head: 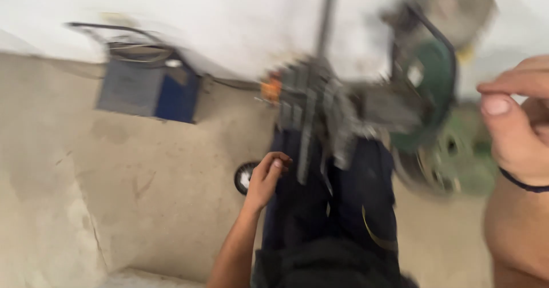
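Observation:
The whole view is blurred by motion. My left hand [266, 176] reaches up from the bottom, fingers curled, right beside the grey metal base [320, 105] of a cut-off saw. I see nothing in that hand, but the blur hides its grip. The saw has a green motor housing [429, 76] and a round blade guard [457, 156]. My right hand [514, 128] is close to the camera at the right edge, thumb and fingers drawn together with nothing visible between them, and a dark band on the wrist. It is apart from the saw.
A dark blue cloth shape [354, 208], seemingly trousers, lies under the saw. A blue box [146, 90] with cables on top stands against the white wall at the back left. A small round black and white object [245, 177] lies on the concrete floor [143, 196].

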